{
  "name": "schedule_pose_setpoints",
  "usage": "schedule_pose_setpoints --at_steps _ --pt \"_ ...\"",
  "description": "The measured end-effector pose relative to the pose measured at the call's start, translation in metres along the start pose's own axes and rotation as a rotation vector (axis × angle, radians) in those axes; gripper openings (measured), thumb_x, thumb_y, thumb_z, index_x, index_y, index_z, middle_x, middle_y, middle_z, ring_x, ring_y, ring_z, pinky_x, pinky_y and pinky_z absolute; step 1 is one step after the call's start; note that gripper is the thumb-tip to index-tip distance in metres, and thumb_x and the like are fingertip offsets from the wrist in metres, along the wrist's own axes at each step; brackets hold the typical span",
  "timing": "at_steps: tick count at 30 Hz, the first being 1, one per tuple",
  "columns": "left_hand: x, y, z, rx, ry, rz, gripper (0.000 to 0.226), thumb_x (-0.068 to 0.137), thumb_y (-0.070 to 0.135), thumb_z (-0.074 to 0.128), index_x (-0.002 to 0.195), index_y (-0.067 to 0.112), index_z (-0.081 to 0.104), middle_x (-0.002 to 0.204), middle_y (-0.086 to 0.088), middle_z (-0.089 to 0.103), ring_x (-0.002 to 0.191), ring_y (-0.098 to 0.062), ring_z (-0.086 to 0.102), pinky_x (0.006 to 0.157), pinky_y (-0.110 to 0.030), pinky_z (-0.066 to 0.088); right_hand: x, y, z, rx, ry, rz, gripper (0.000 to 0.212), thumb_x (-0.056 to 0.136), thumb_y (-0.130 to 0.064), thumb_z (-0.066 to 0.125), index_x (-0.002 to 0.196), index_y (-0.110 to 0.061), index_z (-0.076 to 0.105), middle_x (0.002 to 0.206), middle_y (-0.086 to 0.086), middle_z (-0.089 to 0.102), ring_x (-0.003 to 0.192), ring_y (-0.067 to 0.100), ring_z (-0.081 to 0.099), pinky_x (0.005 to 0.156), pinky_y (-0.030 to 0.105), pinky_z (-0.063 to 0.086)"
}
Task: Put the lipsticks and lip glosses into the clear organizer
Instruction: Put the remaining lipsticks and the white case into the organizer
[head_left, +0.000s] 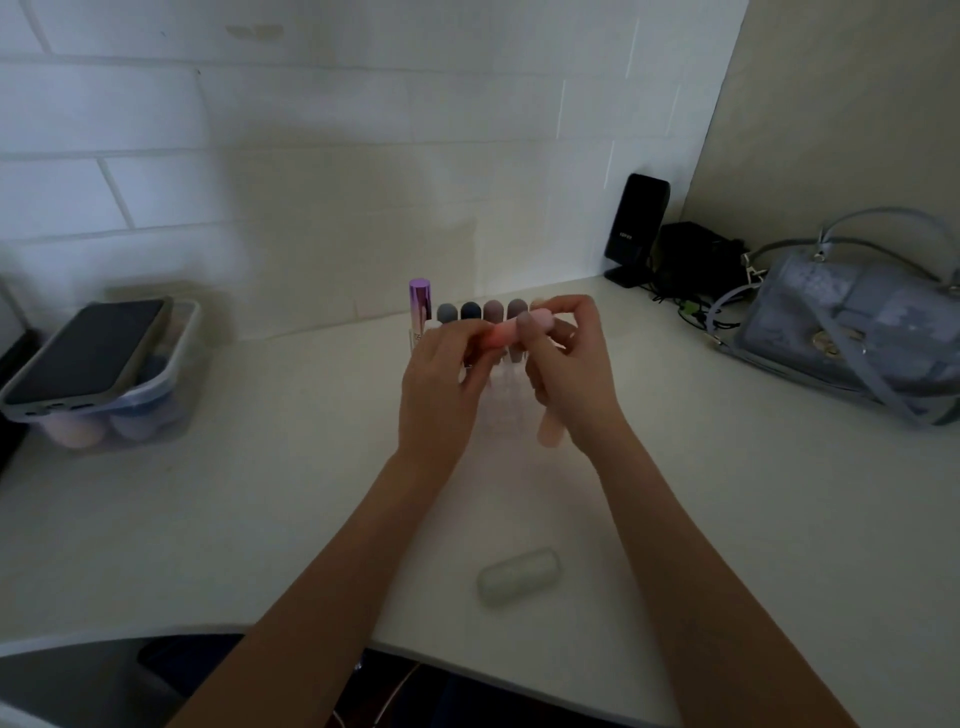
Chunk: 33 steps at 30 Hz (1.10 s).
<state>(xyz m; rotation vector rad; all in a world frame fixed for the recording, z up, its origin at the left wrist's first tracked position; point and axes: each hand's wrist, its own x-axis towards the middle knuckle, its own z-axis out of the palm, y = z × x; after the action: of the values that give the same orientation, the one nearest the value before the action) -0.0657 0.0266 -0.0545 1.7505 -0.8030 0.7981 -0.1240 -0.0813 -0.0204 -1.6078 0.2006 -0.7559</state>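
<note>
Pink lipstick (511, 326) pinched between left hand (439, 387) and right hand (571, 374), above clear organizer (498, 374) (row of caps behind); frosted tube (518, 576) near.

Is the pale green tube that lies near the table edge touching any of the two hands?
Apart. The head view shows the pale green tube alone on the table, with bare surface between it and both forearms.

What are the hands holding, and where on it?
A pink lip gloss tube, held sideways: left hand at its darker end, right hand at its paler cap end.
</note>
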Motion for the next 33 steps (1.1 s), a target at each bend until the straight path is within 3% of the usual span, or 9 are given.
schedule_pose_setpoints --at_steps 3,6,9,15,20,22,24,28,33 --pt "0.000 -0.011 0.000 0.179 0.055 0.069 0.023 0.083 0.021 0.064 0.100 0.005 0.065 0.093 -0.011 0.066 0.089 -0.017 0.050 0.083 -0.024 0.038 0.002 0.003 0.002 -0.166 0.108 -0.102 0.014 0.092 -0.030 0.058 0.095 -0.021 0.048 0.076 -0.014 0.067 0.056 -0.004 0.056 0.053 0.017 0.045" --pt "0.004 -0.019 -0.005 0.260 0.141 -0.069 0.041 0.081 0.019 0.067 0.117 0.005 0.055 0.117 -0.014 0.059 0.111 -0.023 0.046 0.099 -0.031 0.035 0.005 0.006 0.000 -0.342 0.120 -0.184 0.008 0.095 -0.032 0.053 0.098 -0.026 0.048 0.068 -0.025 0.065 0.061 -0.006 0.055 0.058 0.014 0.041" --pt "0.004 -0.029 -0.009 0.073 -0.007 -0.255 0.061 0.083 0.015 0.067 0.137 0.006 0.040 0.135 -0.014 0.048 0.126 -0.022 0.042 0.107 -0.031 0.032 0.006 0.014 -0.002 -0.461 0.054 -0.183 0.014 0.095 -0.025 0.053 0.109 -0.026 0.054 0.071 -0.026 0.056 0.057 -0.010 0.051 0.059 0.008 0.036" --pt "0.006 -0.027 -0.012 -0.212 -0.148 -0.447 0.014 0.089 0.027 0.058 0.103 0.028 0.056 0.092 0.007 0.064 0.076 0.009 0.058 0.066 -0.007 0.043 0.011 0.016 0.003 -0.642 -0.061 -0.262 0.024 0.095 -0.019 0.051 0.117 -0.024 0.061 0.091 -0.010 0.058 0.070 -0.001 0.050 0.069 0.008 0.036" --pt "0.004 -0.034 -0.009 -0.174 -0.178 -0.485 0.045 0.097 0.032 0.047 0.141 0.025 0.039 0.126 -0.001 0.059 0.114 -0.015 0.057 0.096 -0.032 0.044 0.011 0.024 0.008 -0.767 -0.170 -0.236 0.029 0.098 -0.025 0.046 0.122 -0.027 0.062 0.129 0.004 0.055 0.104 0.020 0.060 0.079 0.021 0.039" --pt "0.002 -0.032 -0.007 -0.078 -0.136 -0.423 0.060 0.100 0.036 0.036 0.151 0.017 0.012 0.150 -0.012 0.038 0.136 -0.025 0.038 0.114 -0.038 0.027 0.010 0.017 0.006 -0.656 -0.096 -0.237 0.028 0.097 -0.020 0.048 0.119 -0.025 0.063 0.108 0.003 0.062 0.088 0.016 0.060 0.072 0.018 0.040" --pt "0.000 -0.024 -0.013 0.082 -0.016 -0.208 0.059 0.099 0.035 0.032 0.149 0.008 0.018 0.154 -0.018 0.030 0.142 -0.027 0.027 0.118 -0.031 0.016 0.009 0.004 0.005 -0.341 0.120 -0.190 0.026 0.093 -0.012 0.051 0.114 -0.022 0.061 0.077 0.000 0.059 0.063 0.008 0.052 0.060 0.016 0.041" --pt "-0.003 -0.008 -0.014 0.201 0.029 0.424 0.032 0.092 0.025 0.049 0.113 0.003 0.059 0.110 -0.007 0.057 0.098 -0.023 0.052 0.085 -0.033 0.044 0.010 -0.016 -0.002 0.496 0.278 0.108 0.017 0.089 -0.004 0.044 0.102 -0.014 0.049 0.061 0.002 0.048 0.042 0.010 0.035 0.036 0.018 0.027" --pt "-0.008 0.000 -0.003 0.226 -0.186 0.589 0.038 0.090 0.039 0.056 0.104 0.005 0.066 0.086 -0.011 0.070 0.074 -0.025 0.063 0.068 -0.033 0.049 0.006 -0.011 -0.007 0.984 0.326 0.402 0.011 0.086 -0.013 0.048 0.075 -0.011 0.046 0.062 0.001 0.042 0.039 0.009 0.029 0.032 0.017 0.024"
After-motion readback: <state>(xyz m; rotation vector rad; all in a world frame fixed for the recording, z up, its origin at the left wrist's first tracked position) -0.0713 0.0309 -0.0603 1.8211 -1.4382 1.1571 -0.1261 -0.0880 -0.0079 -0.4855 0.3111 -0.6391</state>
